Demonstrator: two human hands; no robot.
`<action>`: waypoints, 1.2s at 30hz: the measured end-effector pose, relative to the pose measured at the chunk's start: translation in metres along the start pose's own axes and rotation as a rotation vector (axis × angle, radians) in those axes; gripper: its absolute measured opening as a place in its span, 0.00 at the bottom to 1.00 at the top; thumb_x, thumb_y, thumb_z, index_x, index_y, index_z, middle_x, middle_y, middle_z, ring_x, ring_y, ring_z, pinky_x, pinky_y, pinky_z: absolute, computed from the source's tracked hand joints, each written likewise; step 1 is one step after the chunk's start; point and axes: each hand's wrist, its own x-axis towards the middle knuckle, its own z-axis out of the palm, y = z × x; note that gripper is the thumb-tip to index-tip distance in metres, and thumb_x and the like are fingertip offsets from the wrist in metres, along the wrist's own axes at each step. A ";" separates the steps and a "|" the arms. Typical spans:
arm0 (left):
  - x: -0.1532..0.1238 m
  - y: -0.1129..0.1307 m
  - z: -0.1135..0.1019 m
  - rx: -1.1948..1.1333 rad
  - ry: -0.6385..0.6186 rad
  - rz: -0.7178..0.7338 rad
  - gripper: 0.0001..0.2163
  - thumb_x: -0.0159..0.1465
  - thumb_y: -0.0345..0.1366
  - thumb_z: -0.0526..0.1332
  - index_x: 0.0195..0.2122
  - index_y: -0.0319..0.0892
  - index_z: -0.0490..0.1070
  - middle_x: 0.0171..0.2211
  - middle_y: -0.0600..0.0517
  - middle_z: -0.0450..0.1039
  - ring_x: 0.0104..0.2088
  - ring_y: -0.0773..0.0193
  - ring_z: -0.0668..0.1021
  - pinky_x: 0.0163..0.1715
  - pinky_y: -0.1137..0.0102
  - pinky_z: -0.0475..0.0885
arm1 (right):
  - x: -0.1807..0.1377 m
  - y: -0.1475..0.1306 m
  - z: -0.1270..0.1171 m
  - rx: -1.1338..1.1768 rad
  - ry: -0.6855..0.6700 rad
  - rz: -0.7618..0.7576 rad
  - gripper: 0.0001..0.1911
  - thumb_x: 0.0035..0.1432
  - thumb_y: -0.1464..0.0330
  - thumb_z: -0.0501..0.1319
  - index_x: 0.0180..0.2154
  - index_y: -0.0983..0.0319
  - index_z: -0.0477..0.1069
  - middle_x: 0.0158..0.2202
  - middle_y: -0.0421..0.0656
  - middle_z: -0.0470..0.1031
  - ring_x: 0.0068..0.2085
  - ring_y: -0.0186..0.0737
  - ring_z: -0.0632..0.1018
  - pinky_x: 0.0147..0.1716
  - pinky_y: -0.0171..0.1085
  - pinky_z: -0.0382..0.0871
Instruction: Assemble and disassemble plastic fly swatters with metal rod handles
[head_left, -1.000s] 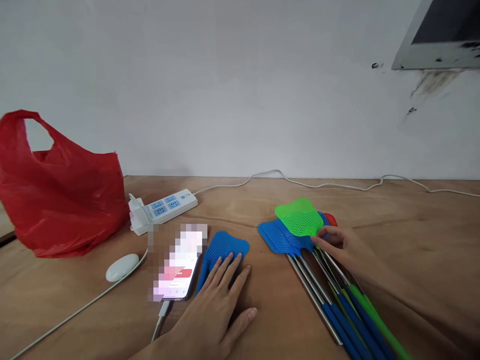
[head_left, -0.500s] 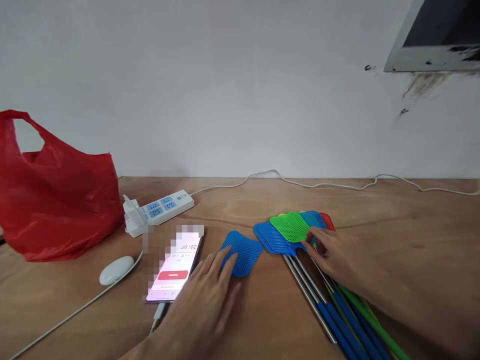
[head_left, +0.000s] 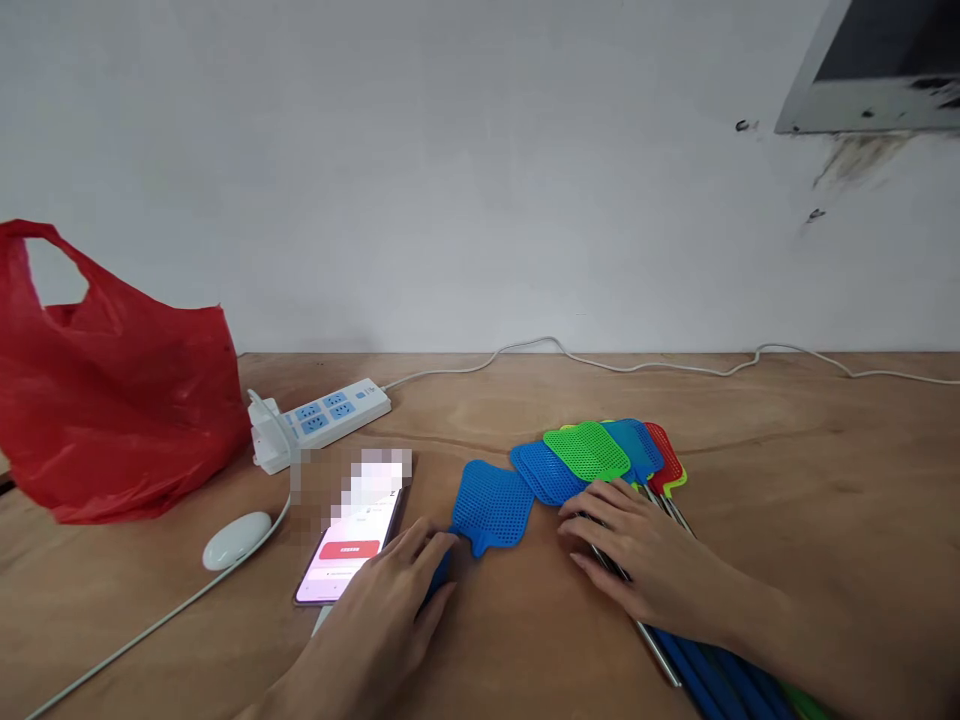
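On the table (head_left: 787,460), left hand (head_left: 379,600) is curled at the lone blue swatter (head_left: 495,505) between phone (head_left: 352,548) and swatter pile (head_left: 546,474), right hand (head_left: 637,545) well apart, draped over the pile's shafts (head_left: 658,655), tho can't tell if either's gripping.

Blue swatter (head_left: 493,505), flat, perforated, beside an overlapping swatter pile (head_left: 636,448), green head (head_left: 587,450) atop blue heads (head_left: 546,474), red head (head_left: 663,458) at right, metal shafts (head_left: 660,655)
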 end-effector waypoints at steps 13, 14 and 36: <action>0.019 0.012 -0.013 -0.160 -0.044 0.135 0.08 0.67 0.30 0.55 0.45 0.46 0.71 0.45 0.50 0.75 0.41 0.57 0.78 0.38 0.66 0.71 | -0.003 0.015 -0.006 0.053 -0.044 0.144 0.05 0.59 0.74 0.62 0.36 0.59 0.69 0.37 0.42 0.75 0.43 0.47 0.74 0.51 0.52 0.66; 0.021 0.012 -0.013 -0.155 -0.040 0.137 0.08 0.67 0.30 0.55 0.44 0.45 0.71 0.44 0.50 0.75 0.40 0.57 0.78 0.37 0.67 0.70 | -0.003 0.015 -0.006 0.064 -0.045 0.139 0.05 0.59 0.74 0.62 0.36 0.59 0.69 0.37 0.41 0.75 0.43 0.46 0.74 0.53 0.52 0.65; 0.023 0.002 0.011 -0.234 0.130 0.242 0.06 0.67 0.32 0.55 0.43 0.46 0.69 0.38 0.52 0.73 0.35 0.60 0.75 0.34 0.69 0.67 | -0.004 0.005 -0.004 0.191 -0.166 0.360 0.12 0.51 0.74 0.63 0.39 0.57 0.69 0.28 0.34 0.74 0.31 0.38 0.74 0.30 0.36 0.56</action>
